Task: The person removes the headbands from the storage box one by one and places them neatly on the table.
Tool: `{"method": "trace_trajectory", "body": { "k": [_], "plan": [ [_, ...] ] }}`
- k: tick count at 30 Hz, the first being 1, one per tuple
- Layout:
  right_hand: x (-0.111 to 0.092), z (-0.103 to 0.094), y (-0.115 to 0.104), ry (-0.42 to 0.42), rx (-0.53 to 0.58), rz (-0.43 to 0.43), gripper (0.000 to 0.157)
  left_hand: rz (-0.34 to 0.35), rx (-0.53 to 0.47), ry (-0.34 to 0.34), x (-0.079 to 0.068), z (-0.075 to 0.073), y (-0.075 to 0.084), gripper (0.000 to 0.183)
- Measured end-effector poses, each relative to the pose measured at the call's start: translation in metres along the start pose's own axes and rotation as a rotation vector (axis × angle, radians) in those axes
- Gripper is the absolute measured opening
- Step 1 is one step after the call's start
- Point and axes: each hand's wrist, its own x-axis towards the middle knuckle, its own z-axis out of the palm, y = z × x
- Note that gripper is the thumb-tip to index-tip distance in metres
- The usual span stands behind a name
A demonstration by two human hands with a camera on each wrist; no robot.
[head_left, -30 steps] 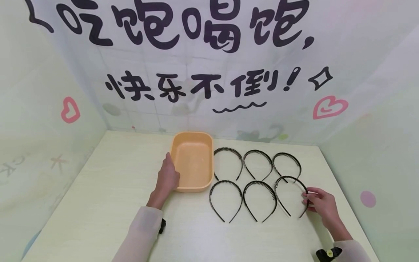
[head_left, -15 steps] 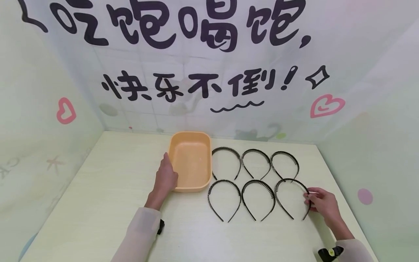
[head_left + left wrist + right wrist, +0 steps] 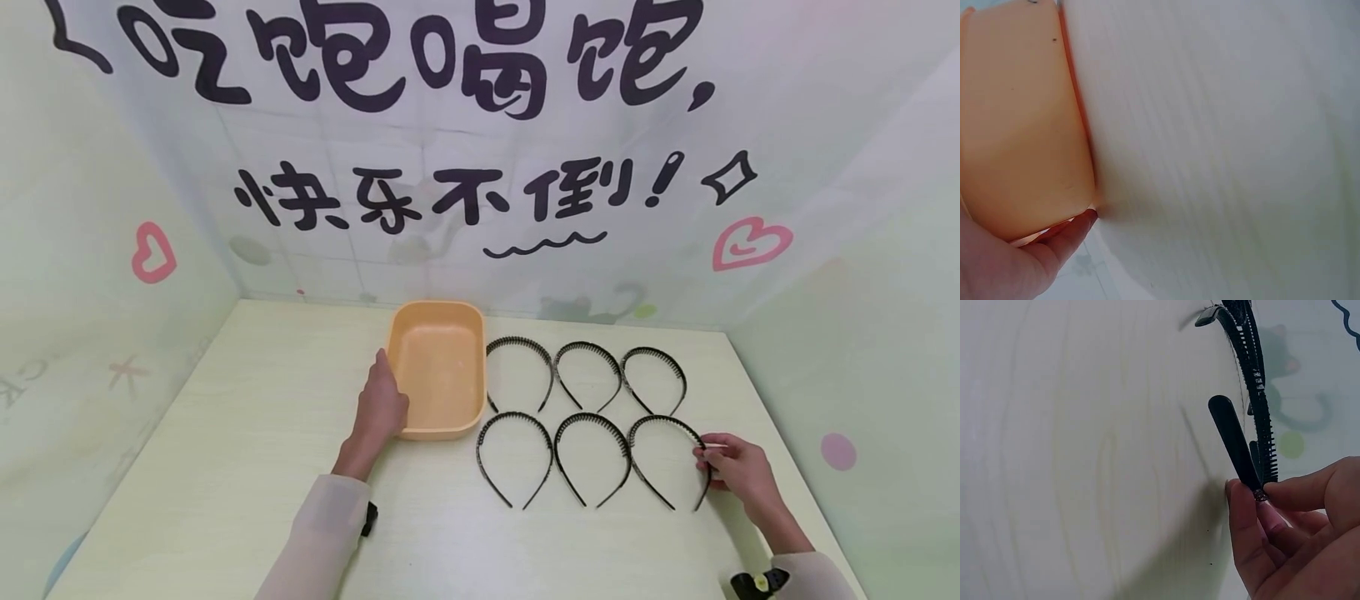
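Note:
My left hand [image 3: 381, 408] holds the near left side of a shallow orange plastic basin [image 3: 444, 379], which has nothing inside. In the left wrist view its fingertips [image 3: 1088, 217] reach under the basin's end. On the right, my right hand [image 3: 738, 471] pinches one side of a black toothed headband [image 3: 663, 417], the rightmost of the near row. The right wrist view shows thumb and fingers on the band. Beside it in that row lie another black headband [image 3: 592, 417] and a third headband [image 3: 515, 414].
Several more black headbands form a far row, among them a left headband [image 3: 519, 340], a middle headband [image 3: 588, 344] and a right headband [image 3: 654, 351]. The left one touches or sits close against the basin. Printed cloth walls [image 3: 480, 283] enclose the pale table [image 3: 247, 433].
The headband in my right hand has come down and slightly nearer, into line with the near row. My left hand and the basin stay in place.

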Motion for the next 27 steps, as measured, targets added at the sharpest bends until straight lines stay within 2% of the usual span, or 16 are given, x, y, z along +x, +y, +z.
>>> {"method": "trace_trajectory", "body": {
  "k": [6, 16, 23, 25, 27],
  "plan": [
    [-0.001, 0.001, -0.001, 0.002, -0.069, -0.009, 0.038, 0.005, 0.000, 0.002, 0.000, 0.000, 0.000, 0.081],
    [-0.003, 0.003, -0.004, 0.039, -0.317, -0.077, 0.036, 0.004, 0.016, -0.009, 0.001, 0.001, 0.000, 0.082],
    [-0.003, 0.010, -0.020, 0.122, -0.497, -0.213, 0.040, 0.010, 0.084, 0.011, 0.001, -0.002, 0.000, 0.079],
    [-0.003, 0.014, -0.027, 0.145, -0.499, -0.276, 0.041, 0.009, 0.125, 0.026, 0.000, -0.003, 0.000, 0.075],
    [-0.001, 0.018, -0.035, 0.183, -0.497, -0.366, 0.042, 0.036, 0.174, 0.057, -0.001, -0.005, 0.001, 0.072]
  ]
}}
